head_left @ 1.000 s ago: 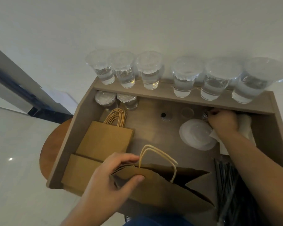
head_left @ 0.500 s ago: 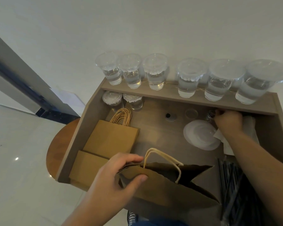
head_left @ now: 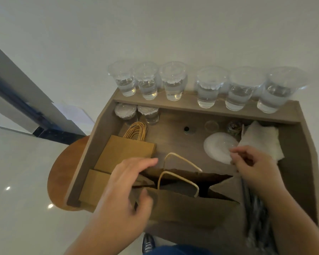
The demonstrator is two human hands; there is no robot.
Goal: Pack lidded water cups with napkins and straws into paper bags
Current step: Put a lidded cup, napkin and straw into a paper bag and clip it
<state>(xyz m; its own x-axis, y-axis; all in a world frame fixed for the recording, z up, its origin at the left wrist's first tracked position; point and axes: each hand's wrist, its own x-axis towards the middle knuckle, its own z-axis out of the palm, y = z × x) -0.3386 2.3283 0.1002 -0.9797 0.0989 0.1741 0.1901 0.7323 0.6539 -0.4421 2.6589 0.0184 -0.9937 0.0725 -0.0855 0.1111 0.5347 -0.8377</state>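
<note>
The open paper bag (head_left: 182, 205) stands at the near middle of the counter (head_left: 88, 159), mouth up, with its two pale handles arching over the opening. The left hand (head_left: 125, 186) grasps the bag's left end: the fingers reach over the far rim and the thumb lies against the near panel. The right hand (head_left: 254, 168) hangs over the bag's right corner with its fingers curled in. Whether it pinches anything I cannot tell.

Raised walls close the counter on the left and right, and a shelf (head_left: 173, 104) runs along the far edge. Six lidded water cups (head_left: 207, 89) stand in a row on the shelf, close together, the rightmost near the shelf's right end. Two smaller cups (head_left: 134, 113) sit under the shelf in the far left corner.

The folded bags (head_left: 125, 153) lie flat along the left wall, just beside the left hand. A stack of clear lids (head_left: 219, 148) lies right of centre, touching the napkins (head_left: 260, 140) piled against the far right. Dark straws (head_left: 256, 208) lie along the right wall, just beside the bag.

Bare counter floor shows between the folded bags, the lids and the bag's far rim.
</note>
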